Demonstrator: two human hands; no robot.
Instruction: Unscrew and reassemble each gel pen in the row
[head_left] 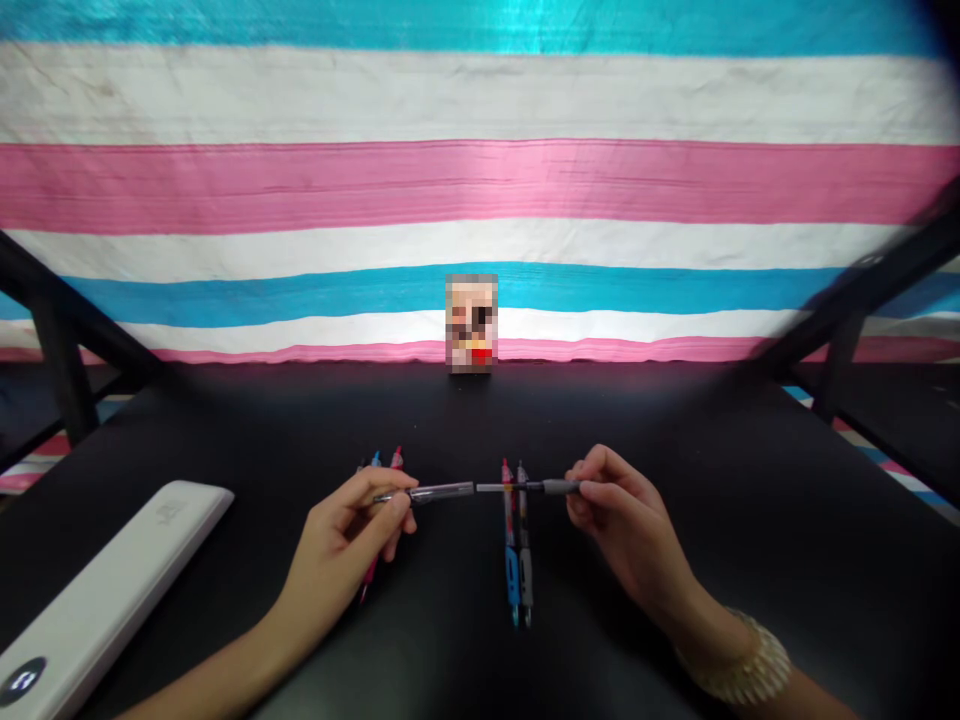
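Note:
My left hand point(367, 520) pinches the clear, dark-tinted barrel of a pen point(446, 491), pointing it to the right. Opposite it, my right hand point(622, 530) grips a grey pen grip section point(559, 487) from which a thin refill point(495, 488) sticks out to the left. The refill's end lies close to the barrel's open end; I cannot tell whether they touch. Below the refill, a blue-and-red pen point(511, 560) and a grey pen point(525, 565) lie side by side on the table. Several other pens point(396, 458) are partly hidden behind and under my left hand.
The black table point(315, 410) carries a long white device point(112, 600) with a small display at the left. A blurred upright box point(471, 325) stands at the back edge. Dark metal frame bars point(840, 290) rise at both sides, before a striped sheet point(375, 185).

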